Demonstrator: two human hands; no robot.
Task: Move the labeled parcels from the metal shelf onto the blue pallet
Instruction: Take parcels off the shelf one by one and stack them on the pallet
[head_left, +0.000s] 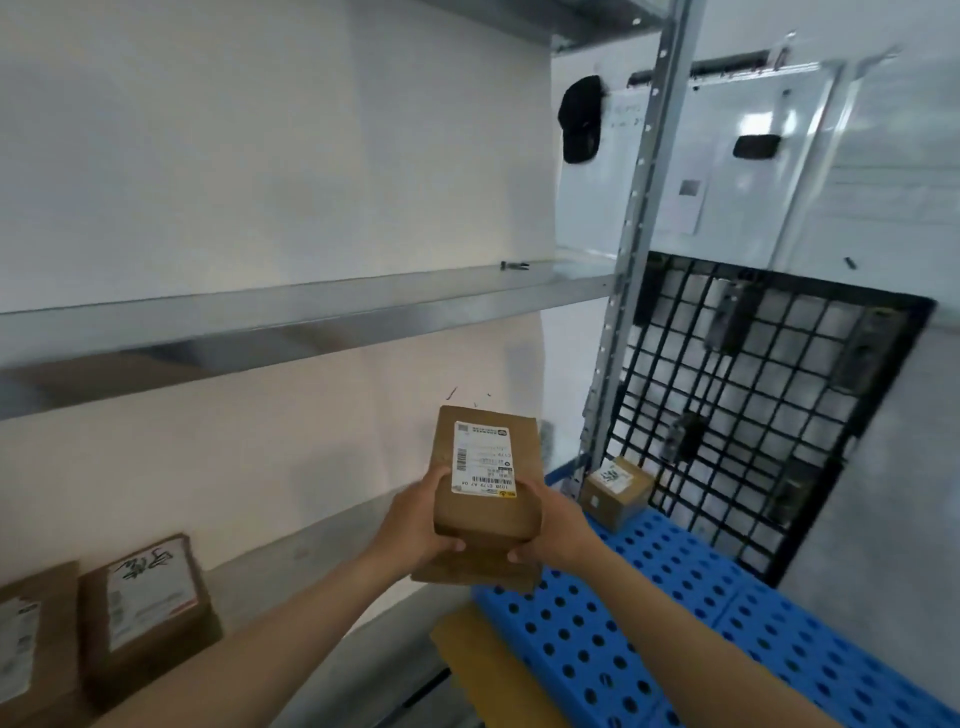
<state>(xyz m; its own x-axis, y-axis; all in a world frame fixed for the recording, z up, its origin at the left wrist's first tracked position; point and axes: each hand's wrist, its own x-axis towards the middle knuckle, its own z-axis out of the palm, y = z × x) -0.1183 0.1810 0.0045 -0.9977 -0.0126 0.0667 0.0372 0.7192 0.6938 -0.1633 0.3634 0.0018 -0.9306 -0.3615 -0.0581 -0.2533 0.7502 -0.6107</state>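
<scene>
I hold a brown cardboard parcel with a white shipping label, stacked on more brown parcels underneath. My left hand grips the stack's left side and my right hand grips its right side. The stack hangs in the air at the near-left edge of the blue pallet, past the right end of the metal shelf. One small labeled parcel sits on the pallet's far corner. Two labeled parcels stand on the lower shelf at bottom left.
A black grid pallet leans upright against the wall behind the blue pallet. The shelf's perforated metal upright stands between shelf and pallet. Flat yellow-brown cardboard lies by the pallet's near-left edge. A black cap hangs on the wall.
</scene>
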